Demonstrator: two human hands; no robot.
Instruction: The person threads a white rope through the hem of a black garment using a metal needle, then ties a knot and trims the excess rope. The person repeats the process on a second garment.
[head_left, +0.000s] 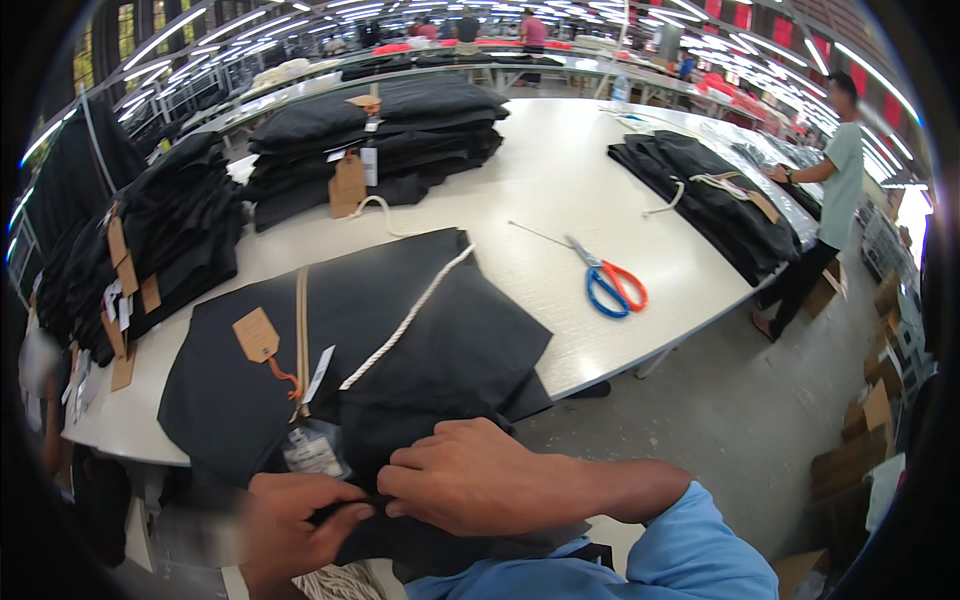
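Note:
A black fabric garment or bag (360, 300) lies spread over the near table edge, with a tan zip (302, 330) down it. Across its right part runs a white twisted cord (409, 330). On the left part rest a kraft paper hang tag (256, 334) on an orange string and a narrow white label (319, 373). A clear pouch with a printed card (315, 454) sits just above my hands. My left hand (304, 517) and my right hand (480, 480) pinch the near edge of the black fabric between fingers and thumbs, close together.
Scissors with blue and orange handles (615, 288) lie on the white table (555, 187). Stacks of black items stand at the left (172, 232), back (382, 142) and right (705, 195). A person (840, 172) works at the right side. Cardboard boxes (855, 457) line the floor.

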